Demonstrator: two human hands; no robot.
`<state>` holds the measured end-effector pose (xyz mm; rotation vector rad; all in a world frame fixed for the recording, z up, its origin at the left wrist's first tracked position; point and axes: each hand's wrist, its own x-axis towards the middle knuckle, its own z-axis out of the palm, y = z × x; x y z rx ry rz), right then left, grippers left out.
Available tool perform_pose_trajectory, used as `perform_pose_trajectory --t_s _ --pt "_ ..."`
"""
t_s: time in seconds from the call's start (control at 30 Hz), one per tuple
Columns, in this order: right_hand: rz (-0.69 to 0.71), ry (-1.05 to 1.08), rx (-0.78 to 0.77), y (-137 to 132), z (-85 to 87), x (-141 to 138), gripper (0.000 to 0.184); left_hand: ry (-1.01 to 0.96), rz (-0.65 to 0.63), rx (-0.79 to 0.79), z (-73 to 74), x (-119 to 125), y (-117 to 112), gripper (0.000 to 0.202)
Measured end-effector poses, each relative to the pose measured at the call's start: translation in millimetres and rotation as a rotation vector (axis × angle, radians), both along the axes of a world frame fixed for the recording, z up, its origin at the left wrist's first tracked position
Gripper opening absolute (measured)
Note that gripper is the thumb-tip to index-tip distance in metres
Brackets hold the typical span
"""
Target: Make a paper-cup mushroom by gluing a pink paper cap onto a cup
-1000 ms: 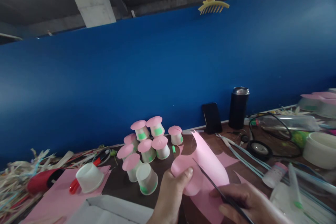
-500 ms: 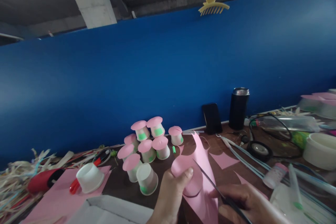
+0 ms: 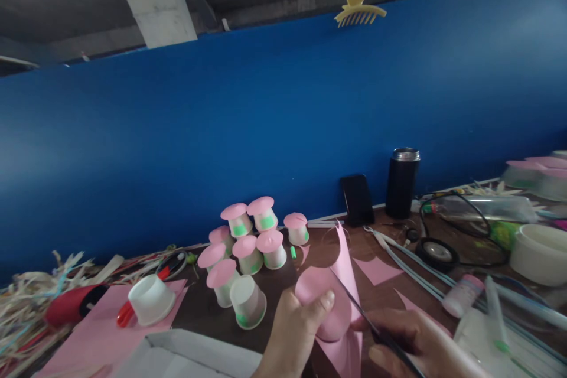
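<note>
Left hand (image 3: 296, 326): pinching disc (image 3: 315, 284), thumb on top, likely steadying its rim | Disc: near, between the hands | Right hand (image 3: 410, 333): gripping dark blade (image 3: 368, 319), slanted along disc's right edge, apparently to follow the curve | Strip (image 3: 345, 260): right of disc | Capped cups (image 3: 245, 246): farther left, grouped, presumably clearing working room
</note>
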<state>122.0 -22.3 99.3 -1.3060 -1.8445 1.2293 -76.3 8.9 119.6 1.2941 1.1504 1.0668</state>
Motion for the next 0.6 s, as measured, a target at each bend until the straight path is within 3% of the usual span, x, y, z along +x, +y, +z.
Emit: perform_pose_trajectory --t_s 0.4,0.6 --pt "0.006 0.043 -0.01 1.4 -4.0 1.6 0.053 -0.096 -0.011 -0.068 -12.9 -0.7 5.4 0.041" --pt "0.006 0.042 -0.028 2.0 -2.1 0.4 0.055 -0.099 -0.016 -0.06 -12.1 -0.8 6.1 0.044"
